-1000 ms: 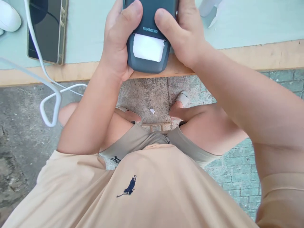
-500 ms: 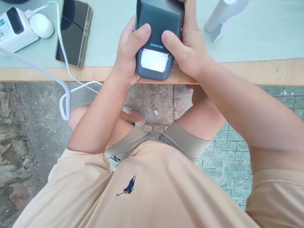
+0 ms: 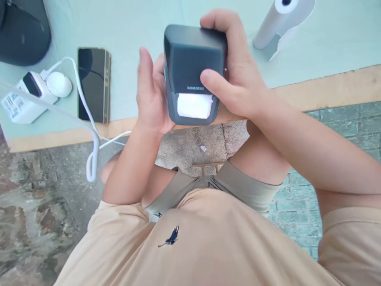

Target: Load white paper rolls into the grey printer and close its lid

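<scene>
A dark label printer (image 3: 195, 63), marked NIIMBOT, is held over the front edge of the table, with white paper (image 3: 194, 106) showing in its front slot. My right hand (image 3: 235, 67) grips its right side, thumb on the top face and forefinger curled over the far edge. Along the left side rests my left hand (image 3: 151, 95), its palm against the printer and its thumb lifted away. The other left fingers pass behind or under the printer, mostly hidden.
On the table (image 3: 125, 24) at left lie a phone (image 3: 92, 83), a white charger-like block (image 3: 29, 97), a round white piece (image 3: 58, 84) and a white cable (image 3: 94, 159). A dark container-like object (image 3: 25, 35) stands far left. A white paper roll (image 3: 272, 24) stands at right.
My left thumb has lifted off the printer's top face. The view has shifted, so the printer and table appear lower, and more of the printer's far end shows.
</scene>
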Tool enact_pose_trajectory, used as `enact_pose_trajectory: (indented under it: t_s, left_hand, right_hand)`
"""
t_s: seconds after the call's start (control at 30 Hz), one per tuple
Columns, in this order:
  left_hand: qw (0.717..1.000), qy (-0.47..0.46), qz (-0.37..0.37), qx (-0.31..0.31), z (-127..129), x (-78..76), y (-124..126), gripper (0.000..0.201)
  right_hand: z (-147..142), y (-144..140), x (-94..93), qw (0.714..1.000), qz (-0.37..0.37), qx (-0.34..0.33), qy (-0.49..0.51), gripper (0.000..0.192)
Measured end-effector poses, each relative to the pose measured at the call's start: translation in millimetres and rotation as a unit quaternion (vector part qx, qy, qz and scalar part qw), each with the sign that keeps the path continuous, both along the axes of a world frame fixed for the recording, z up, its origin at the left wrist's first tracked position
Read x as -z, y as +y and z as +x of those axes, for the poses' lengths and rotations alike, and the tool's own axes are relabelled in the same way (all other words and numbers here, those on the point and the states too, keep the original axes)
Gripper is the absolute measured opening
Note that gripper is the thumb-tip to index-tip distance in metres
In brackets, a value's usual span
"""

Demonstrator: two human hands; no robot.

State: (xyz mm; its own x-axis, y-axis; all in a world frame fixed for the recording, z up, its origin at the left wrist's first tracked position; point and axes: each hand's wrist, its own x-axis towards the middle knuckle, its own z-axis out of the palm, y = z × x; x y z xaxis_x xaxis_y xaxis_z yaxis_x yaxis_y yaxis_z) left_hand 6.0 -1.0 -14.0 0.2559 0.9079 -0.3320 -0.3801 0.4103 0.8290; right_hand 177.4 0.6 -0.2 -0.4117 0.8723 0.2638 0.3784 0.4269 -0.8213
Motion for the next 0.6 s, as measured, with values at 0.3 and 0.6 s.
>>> enact_pose_trajectory:
  t_s: [0.3,0.6]
  left_hand:
    - [0.996,-0.045,0.079,-0.006,0,-7.0,3,0.038]
    - [0.992,-0.001,0.089,-0.087,4,-7.0,2,0.033]
  right_hand:
    - [0,16,-70.1,0.940,-0.013,0.002,-0.340,0.044]
    - [6,24,-59.4,0.961,0.022,-0.093,-0.259,0.048]
